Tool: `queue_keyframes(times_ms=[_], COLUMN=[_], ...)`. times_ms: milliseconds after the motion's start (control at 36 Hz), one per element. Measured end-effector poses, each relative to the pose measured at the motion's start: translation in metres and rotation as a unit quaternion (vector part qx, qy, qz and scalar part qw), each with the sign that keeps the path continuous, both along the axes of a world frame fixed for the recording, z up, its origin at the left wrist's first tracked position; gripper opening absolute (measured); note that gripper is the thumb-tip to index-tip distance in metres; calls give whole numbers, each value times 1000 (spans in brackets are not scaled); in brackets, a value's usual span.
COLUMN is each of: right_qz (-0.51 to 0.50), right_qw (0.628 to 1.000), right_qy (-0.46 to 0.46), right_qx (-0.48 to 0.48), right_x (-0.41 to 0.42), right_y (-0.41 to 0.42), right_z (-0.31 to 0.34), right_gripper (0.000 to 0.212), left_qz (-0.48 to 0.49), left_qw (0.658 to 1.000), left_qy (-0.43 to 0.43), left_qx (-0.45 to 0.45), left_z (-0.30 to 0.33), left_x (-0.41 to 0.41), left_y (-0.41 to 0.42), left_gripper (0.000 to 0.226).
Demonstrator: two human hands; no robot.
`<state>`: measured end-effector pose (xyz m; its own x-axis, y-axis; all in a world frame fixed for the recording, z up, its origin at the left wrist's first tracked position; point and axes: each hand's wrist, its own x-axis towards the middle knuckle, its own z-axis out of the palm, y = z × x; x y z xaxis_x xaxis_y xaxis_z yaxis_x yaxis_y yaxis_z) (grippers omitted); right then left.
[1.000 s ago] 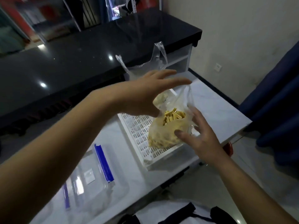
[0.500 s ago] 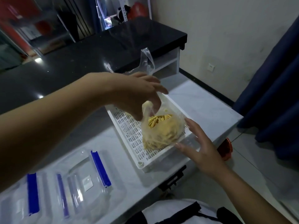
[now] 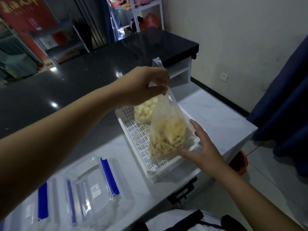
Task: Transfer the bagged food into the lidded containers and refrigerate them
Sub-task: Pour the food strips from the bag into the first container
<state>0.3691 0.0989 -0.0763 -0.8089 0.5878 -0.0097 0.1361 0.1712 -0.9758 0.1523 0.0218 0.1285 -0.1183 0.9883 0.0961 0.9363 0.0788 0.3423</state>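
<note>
My left hand (image 3: 141, 85) pinches the twisted top of a clear bag of yellow food strips (image 3: 166, 135) and holds it up over the white slotted tray (image 3: 133, 129). Beside the bag's lower right, my right hand (image 3: 201, 147) is spread, its fingers touching or nearly touching the plastic. A second bag of pale food chunks (image 3: 145, 112) lies at the tray's far end. On the white table at near left stands a clear lidded container with blue clips (image 3: 98, 185), and another such container (image 3: 41, 202) stands left of it.
A black glossy counter (image 3: 75, 77) runs behind the white table (image 3: 216, 117). A dark blue curtain (image 3: 286, 97) hangs at right. A red-orange object (image 3: 240, 162) sits on the floor below the table edge. Shelving with clutter stands in the background.
My left hand has closed on the bag's top and lifted the bag of yellow strips off the tray. My right hand stays open beside the bag's bottom.
</note>
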Motion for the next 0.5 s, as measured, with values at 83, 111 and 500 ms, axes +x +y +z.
queue_keyframes(times_ms=[83, 111, 500], right_qz=[0, 5, 104], right_qw=[1000, 1000, 943], right_qy=[-6, 1, 158], right_qx=[5, 5, -276], right_x=[-10, -12, -57], right_y=[1, 0, -5], right_z=[7, 9, 33], right_gripper=[110, 111, 94], left_qz=[-5, -5, 32], left_qw=[999, 998, 988], left_qy=[-12, -9, 47], left_qx=[52, 66, 142], left_z=[11, 16, 74], left_x=[4, 5, 5], left_y=[-7, -9, -42], left_gripper=[9, 12, 14])
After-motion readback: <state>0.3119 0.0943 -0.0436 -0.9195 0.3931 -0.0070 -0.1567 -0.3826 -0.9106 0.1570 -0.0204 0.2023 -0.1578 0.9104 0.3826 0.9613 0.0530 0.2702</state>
